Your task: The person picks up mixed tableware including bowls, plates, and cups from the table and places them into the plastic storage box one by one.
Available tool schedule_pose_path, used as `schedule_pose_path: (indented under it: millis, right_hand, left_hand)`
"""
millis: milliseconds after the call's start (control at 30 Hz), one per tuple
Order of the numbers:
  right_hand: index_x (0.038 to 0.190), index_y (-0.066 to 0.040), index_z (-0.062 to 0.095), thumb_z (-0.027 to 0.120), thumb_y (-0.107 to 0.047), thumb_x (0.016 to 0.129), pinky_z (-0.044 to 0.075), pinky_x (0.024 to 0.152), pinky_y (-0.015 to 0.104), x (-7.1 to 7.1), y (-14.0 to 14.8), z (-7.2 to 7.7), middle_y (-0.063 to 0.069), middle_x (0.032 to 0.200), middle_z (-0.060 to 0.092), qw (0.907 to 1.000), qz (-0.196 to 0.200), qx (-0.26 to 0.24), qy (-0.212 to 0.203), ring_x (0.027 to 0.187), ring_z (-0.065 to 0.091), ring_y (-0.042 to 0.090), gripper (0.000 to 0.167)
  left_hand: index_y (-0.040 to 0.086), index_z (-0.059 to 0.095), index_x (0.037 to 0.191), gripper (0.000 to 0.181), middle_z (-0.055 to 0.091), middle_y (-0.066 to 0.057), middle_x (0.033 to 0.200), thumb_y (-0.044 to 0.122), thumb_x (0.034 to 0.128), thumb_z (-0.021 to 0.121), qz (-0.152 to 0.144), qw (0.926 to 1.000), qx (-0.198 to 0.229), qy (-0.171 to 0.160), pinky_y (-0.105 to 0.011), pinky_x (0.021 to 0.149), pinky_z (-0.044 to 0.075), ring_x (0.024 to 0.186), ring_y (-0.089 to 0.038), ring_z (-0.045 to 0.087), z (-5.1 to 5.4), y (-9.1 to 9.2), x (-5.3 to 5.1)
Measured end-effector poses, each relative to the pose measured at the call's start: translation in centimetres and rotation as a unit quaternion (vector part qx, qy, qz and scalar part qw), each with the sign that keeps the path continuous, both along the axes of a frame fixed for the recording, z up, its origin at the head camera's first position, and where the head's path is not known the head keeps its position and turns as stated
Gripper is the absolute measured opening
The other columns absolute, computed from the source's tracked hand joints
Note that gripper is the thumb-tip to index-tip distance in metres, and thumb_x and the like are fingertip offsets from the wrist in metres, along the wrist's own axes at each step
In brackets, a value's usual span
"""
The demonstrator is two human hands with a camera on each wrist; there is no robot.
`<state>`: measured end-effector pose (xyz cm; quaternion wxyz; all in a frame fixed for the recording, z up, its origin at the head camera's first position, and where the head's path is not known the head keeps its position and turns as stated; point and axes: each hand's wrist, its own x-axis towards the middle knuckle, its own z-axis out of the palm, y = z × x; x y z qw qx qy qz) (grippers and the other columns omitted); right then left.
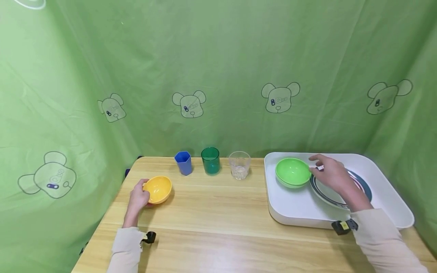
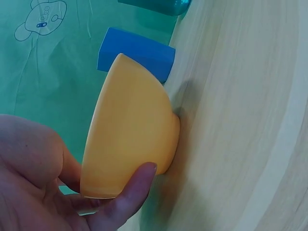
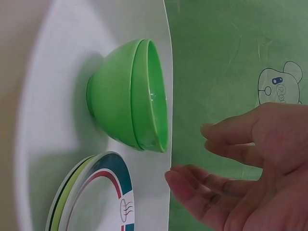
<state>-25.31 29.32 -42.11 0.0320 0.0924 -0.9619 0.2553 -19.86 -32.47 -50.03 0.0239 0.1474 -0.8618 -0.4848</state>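
Holding yellow bowl (image 1: 159, 189), wooden table (image 1: 218, 212) beneath, curtain (image 1: 232, 57) behind

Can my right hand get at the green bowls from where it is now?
Likely yes: the right hand is empty and close beside the green bowls, and nothing visible stands between them.

On the desk (image 1: 211, 223), three cups (image 1: 211, 165) stand side by side near the back; a lone bowl (image 1: 159, 189) is left, nearer than the cups; a tray (image 1: 290, 206) sits right; in it, two stacked bowls (image 1: 293, 172) are left of some plates (image 1: 326, 193); a curtain (image 1: 232, 68) hangs behind.
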Motion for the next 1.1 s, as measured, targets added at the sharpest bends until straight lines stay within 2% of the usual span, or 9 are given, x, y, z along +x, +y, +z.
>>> schedule_pose_path:
  millis: [200, 367, 600, 800, 933, 1100]
  right_hand:
    - [0.135, 0.007, 0.054, 0.066, -0.013, 0.097, 0.057, 0.078, 0.06, 0.3, 0.0, -0.2, 0.041, 0.123, 0.059, 1.0, -0.004, -0.006, 0.004, 0.104, 0.062, 0.054, 0.045]
    - [0.135, 0.006, 0.055, 0.067, -0.012, 0.096, 0.056, 0.08, 0.063, 0.4, 0.0, -0.6, 0.041, 0.121, 0.06, 0.9996, -0.003, -0.012, 0.025, 0.101, 0.064, 0.053, 0.044]
    - [0.134, 0.007, 0.056, 0.068, -0.01, 0.096, 0.054, 0.082, 0.065, 1.0, -0.5, -0.8, 0.04, 0.12, 0.061, 0.9977, 0.004, -0.035, 0.058, 0.098, 0.066, 0.052, 0.044]
    - [0.136, 0.006, 0.056, 0.068, -0.008, 0.096, 0.056, 0.081, 0.063, 1.3, -1.3, -0.7, 0.039, 0.12, 0.062, 0.996, 0.003, -0.052, 0.072, 0.097, 0.068, 0.049, 0.044]
    - [0.136, 0.005, 0.056, 0.069, -0.008, 0.095, 0.057, 0.081, 0.061, 1.5, -1.7, -0.6, 0.038, 0.121, 0.062, 0.9949, 0.001, -0.06, 0.081, 0.096, 0.069, 0.048, 0.045]
    - [0.135, 0.005, 0.057, 0.068, -0.007, 0.095, 0.056, 0.08, 0.062, 1.6, -1.9, -0.6, 0.036, 0.119, 0.064, 0.993, -0.004, -0.067, 0.097, 0.095, 0.069, 0.048, 0.043]
  left_hand:
    - [-0.008, 0.034, 0.149, 0.064, 0.044, -0.045, 0.132, -0.018, 0.0867, 0.03, -0.006, 0.9993, 0.037, -0.005, -0.042, 0.058, 0.064, 0.102, -0.056, 0.062, 0.2, 0.1, 0.2]
    - [-0.006, 0.031, 0.152, 0.064, 0.044, -0.041, 0.13, -0.016, 0.0898, 0.029, -0.011, 0.9979, 0.064, -0.005, -0.044, 0.063, 0.064, 0.097, -0.048, 0.064, 0.7, 0.5, 0.4]
    - [-0.004, 0.031, 0.154, 0.06, 0.041, -0.037, 0.129, -0.013, 0.0945, 0.029, -0.028, 0.9943, 0.102, 0.013, -0.045, 0.066, 0.065, 0.102, -0.051, 0.062, 1.9, 1.6, 0.6]
    - [-0.004, 0.037, 0.151, 0.054, 0.041, -0.035, 0.129, -0.011, 0.0972, 0.032, -0.037, 0.9914, 0.12, 0.038, -0.044, 0.065, 0.064, 0.1, -0.047, 0.061, 3.3, 3.1, 0.9]
    - [-0.004, 0.038, 0.15, 0.052, 0.041, -0.034, 0.13, -0.009, 0.099, 0.034, -0.039, 0.9886, 0.134, 0.057, -0.047, 0.065, 0.064, 0.102, -0.046, 0.06, 4.1, 4.0, 0.9]
    - [-0.003, 0.041, 0.149, 0.05, 0.042, -0.033, 0.132, -0.008, 0.0995, 0.035, -0.044, 0.9855, 0.148, 0.071, -0.048, 0.067, 0.064, 0.107, -0.048, 0.058, 4.6, 4.9, 0.5]
